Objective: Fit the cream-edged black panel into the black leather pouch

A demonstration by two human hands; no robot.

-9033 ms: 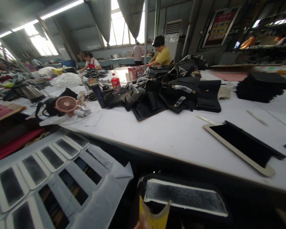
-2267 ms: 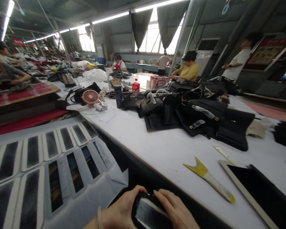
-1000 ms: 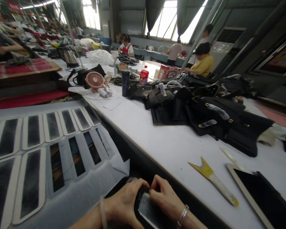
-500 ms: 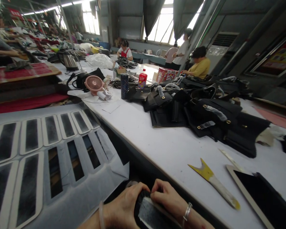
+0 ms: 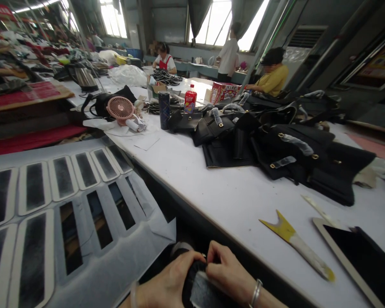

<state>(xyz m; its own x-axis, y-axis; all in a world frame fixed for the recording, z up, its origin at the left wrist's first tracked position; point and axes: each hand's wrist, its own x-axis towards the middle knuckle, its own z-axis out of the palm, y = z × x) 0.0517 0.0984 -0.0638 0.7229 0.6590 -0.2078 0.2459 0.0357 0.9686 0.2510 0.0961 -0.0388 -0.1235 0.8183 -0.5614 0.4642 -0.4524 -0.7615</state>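
At the bottom centre, my left hand (image 5: 168,278) is wrapped round the left side of a black piece with a pale, greyish panel (image 5: 203,291). My right hand (image 5: 226,269) has its fingers pinched on the top edge of the same piece, close to my left fingertips. The lower part of the piece runs out of the picture. On the white table (image 5: 179,179) to the right lie a yellow forked tool (image 5: 295,244) with a whitish handle and a black panel with a pale border (image 5: 356,261).
Pale-edged black panels (image 5: 35,186) lie on a grey sheet (image 5: 115,252) at left. Black bags (image 5: 285,145) cover the table's right side. A pink fan (image 5: 120,108), a dark tumbler (image 5: 164,110) and a red bottle (image 5: 190,99) stand farther back. Several people are beyond.
The camera view has shifted slightly. Both hands stay on the black piece, my right fingers still bent at its top edge. A standing person in the background has changed posture.
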